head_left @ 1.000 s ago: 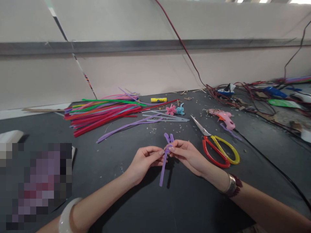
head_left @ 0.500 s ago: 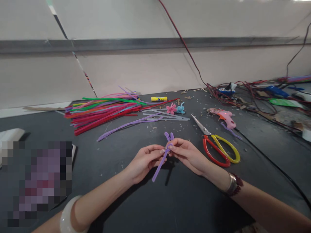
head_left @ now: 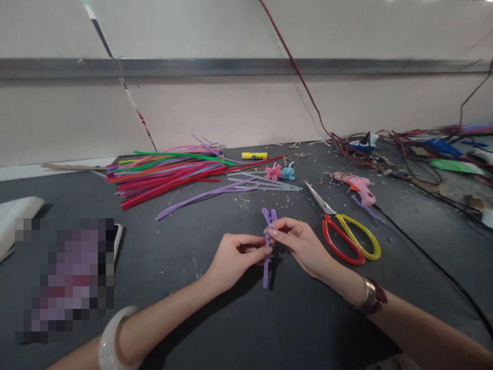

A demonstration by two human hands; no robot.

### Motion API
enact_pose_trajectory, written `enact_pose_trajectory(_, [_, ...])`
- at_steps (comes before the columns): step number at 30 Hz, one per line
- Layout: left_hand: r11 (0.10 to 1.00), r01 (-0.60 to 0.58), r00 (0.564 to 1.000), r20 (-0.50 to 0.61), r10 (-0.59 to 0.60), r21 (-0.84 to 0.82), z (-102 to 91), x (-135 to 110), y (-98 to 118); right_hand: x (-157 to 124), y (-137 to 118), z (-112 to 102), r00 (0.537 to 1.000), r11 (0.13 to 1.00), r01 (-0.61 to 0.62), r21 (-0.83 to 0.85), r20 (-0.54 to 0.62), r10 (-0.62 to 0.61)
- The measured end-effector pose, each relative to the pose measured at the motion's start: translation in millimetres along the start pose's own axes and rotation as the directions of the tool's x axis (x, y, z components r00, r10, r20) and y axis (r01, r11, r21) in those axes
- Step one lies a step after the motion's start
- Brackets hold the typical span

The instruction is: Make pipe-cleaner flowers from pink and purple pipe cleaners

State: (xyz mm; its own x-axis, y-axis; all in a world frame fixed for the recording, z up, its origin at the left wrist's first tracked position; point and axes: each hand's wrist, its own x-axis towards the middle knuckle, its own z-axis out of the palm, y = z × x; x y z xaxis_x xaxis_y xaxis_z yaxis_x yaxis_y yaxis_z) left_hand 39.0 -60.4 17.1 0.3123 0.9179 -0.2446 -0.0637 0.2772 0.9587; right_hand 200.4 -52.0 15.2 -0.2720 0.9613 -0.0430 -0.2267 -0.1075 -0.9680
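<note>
Swinging back from its leftward slant of half a second ago, the loose tail of the purple pipe cleaner [head_left: 266,273] now hangs almost straight down at lower centre of the frame. The left hand [head_left: 235,257] has dropped a little, and its fingers [head_left: 265,251] are closed on the stem. The right hand [head_left: 304,245] meets it from the other side, thumb and forefinger pinched on the same stem just under the two small loops that stick up. Gripped from both sides and lifted off the dark surface [head_left: 292,324], the piece stays steady while its tail swings free.

Just right of the hands lie red-and-yellow scissors [head_left: 346,237], blades pointing away (within easy reach). Further up sits a pink glue gun [head_left: 358,187], its cord trailing off to the right. Toward the upper middle are two small finished flowers [head_left: 280,171], a yellow glue stick [head_left: 254,155] and, to the left, a fanned pile of coloured pipe cleaners [head_left: 169,172]. Tangled wires [head_left: 370,149] fill the upper right.
</note>
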Motion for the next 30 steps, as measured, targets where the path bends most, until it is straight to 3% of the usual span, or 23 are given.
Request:
enact_pose_trajectory(5, [0.999, 0.037, 0.994, 0.102, -0.038, 0.004, -2.1, 2.5, -0.9, 1.0, 0.4, -1.3, 0.996, 0.995, -0.085, 0.055, 0.039, 0.083])
enact_pose_trajectory(10, [0.995, -0.023, 0.997, 0.074, 0.016, 0.099, -4.7, 3.7, -4.1, 1.2, 2.0, -1.9, 0.999, 0.999, -0.031, 0.030, 0.034, 0.030])
enact_pose_trajectory(13, [0.940, -0.175, 0.985, 0.043, 0.169, 0.293, -5.4, 2.2, -5.8, 1.4, 2.0, -2.6, 1.000, 1.000, 0.004, -0.024, 0.007, -0.004])
enact_pose_trajectory(16, [0.797, -0.335, 0.929, 0.034, 0.369, 0.503, -6.1, -0.2, -4.8, 2.2, 1.9, -2.5, 1.000, 1.000, 0.011, -0.028, -0.007, -0.011])
enact_pose_trajectory(20, [0.697, -0.375, 0.887, 0.018, 0.462, 0.611, -6.2, -2.5, -1.7, 3.0, 1.7, -1.2, 1.000, 1.000, 0.002, -0.024, -0.022, -0.003])
enact_pose_trajectory(25, [0.777, -0.337, 0.918, 0.004, 0.396, 0.531, -4.8, -2.0, 1.6, 2.9, 2.5, -1.1, 0.999, 0.999, -0.029, -0.023, -0.022, 0.029])
enact_pose_trajectory(30, [0.963, -0.206, 0.978, 0.059, 0.198, 0.173, -5.5, 2.4, 2.5, 3.4, 0.6, -2.6, 0.999, 0.998, -0.048, 0.031, 0.003, 0.048])
